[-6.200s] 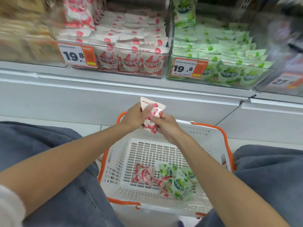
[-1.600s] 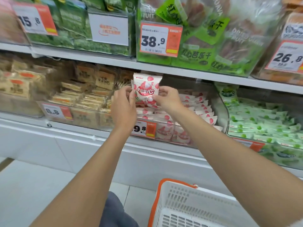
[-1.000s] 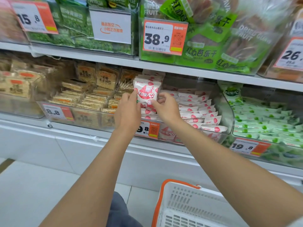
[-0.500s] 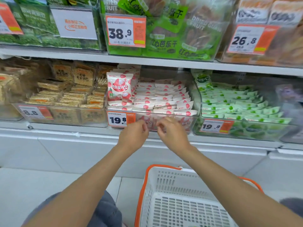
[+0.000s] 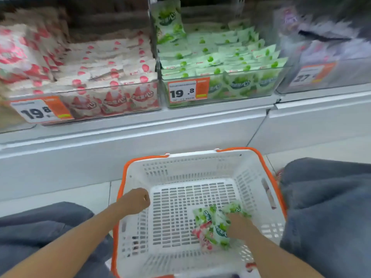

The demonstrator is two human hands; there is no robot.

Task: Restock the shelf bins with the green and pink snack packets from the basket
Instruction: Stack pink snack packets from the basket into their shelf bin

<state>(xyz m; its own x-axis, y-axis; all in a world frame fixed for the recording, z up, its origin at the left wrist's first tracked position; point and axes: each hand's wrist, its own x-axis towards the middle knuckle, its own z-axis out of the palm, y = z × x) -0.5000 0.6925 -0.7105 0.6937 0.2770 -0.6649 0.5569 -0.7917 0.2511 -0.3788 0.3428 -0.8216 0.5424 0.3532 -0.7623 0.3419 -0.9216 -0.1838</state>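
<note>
Green snack packets (image 5: 217, 230) and at least one pink snack packet (image 5: 201, 234) lie in a small heap on the floor of the basket (image 5: 192, 155), in its near right part. The basket is white, slotted plastic with an orange rim. It stands on the pale tiled floor (image 5: 60, 192) in front of the white shelf base (image 5: 120, 141), between the person's two knees in grey-blue trousers (image 5: 325, 207).

The right grip (image 5: 240, 225) is down inside the basket, lying on top of the heap with its fingers against the green packets. Blur hides the fingertips, so I cannot tell whether they pinch a packet or only touch it. The left grip (image 5: 134, 200) hovers just inside the basket's left wall, its fingers curled into a fist with nothing in it.

Above, on the shelf, two clear bins stand side by side, touching. The pink bin (image 5: 104, 87) on the left is filled with rows of pink packets lying flat and carries a price tag (image 5: 40, 111) reading 19.8 on its front. The green bin (image 5: 220, 74) to its right is filled with green packets. One green packet stands upright (image 5: 167, 23) at its back left corner, and a second tag (image 5: 187, 90) also reads 19.8. Further right a third bin (image 5: 325, 77) holds blurred, pale purple goods.
</note>
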